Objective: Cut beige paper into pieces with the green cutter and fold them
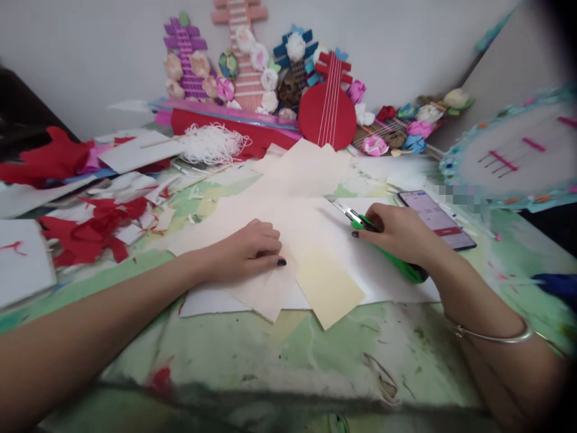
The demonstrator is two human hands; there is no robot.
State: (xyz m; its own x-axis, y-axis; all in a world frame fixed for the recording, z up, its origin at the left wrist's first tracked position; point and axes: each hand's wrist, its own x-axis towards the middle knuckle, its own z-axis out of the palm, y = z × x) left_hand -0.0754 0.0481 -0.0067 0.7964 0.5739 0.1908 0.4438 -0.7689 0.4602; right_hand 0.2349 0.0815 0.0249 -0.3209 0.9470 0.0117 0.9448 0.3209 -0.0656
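Observation:
Cream paper strips [331,288] overlap in a cross shape on a white sheet [406,293]. My left hand [259,249] rests on the paper with its fingers curled in and the thumb lying along it; nothing shows in its grasp. Over the right part of the white sheet, my right hand [399,231] grips a green utility knife [408,267]. The metal blade [343,208] is out and points up and left, above the paper. Part of the knife's handle is hidden behind my fingers.
A phone [437,219] lies right of my right hand. Red and white scraps [94,225] and tangled white string [211,143] cover the left side. Along the wall stand a red lute-shaped craft [328,114] and other flower-trimmed crafts [246,60]. A round, blue-edged piece [514,153] is at right.

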